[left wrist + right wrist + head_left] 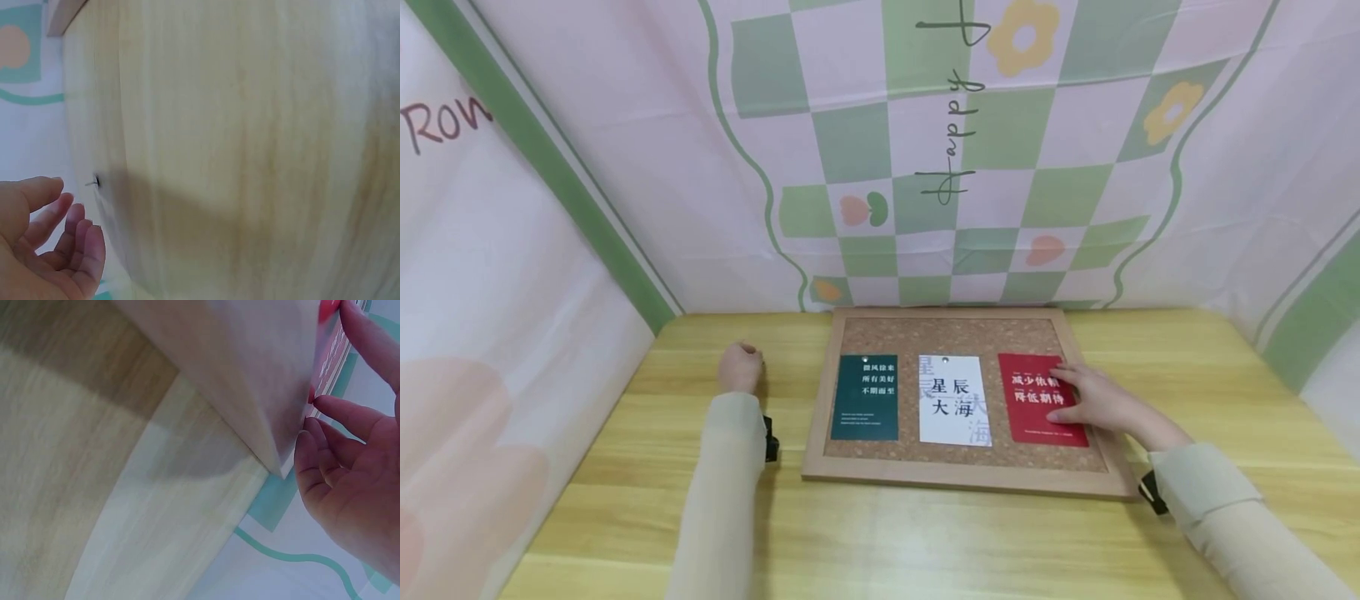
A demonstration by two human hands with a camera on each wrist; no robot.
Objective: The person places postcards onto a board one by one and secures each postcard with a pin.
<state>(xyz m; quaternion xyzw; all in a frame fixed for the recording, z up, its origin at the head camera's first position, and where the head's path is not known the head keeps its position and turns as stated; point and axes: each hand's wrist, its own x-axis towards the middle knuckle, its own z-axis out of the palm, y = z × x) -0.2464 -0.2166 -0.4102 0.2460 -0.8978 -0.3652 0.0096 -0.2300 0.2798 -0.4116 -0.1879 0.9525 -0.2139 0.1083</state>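
A red card (1041, 425) with white characters lies on the framed cork board (951, 333). My right hand (1105, 400) rests over its right part, thumb and fingertips spread and touching it; in the right wrist view this hand (356, 450) is at the board's wooden edge. A dark green card (865, 417) and a white card (955, 429) lie to its left, each with a small tack at the top. Left of the board, my left hand (741, 367) is low over the table with loosely bent fingers. A small tack (96, 181) lies just beyond those fingertips (57, 184).
The wood-grain table (880, 542) reaches back to a wall hung with a checkered, flowered cloth (925, 142). More cloth covers the left side (550, 250) and right side. A dark wrist strap (771, 439) shows on the left arm, another (1153, 492) on the right.
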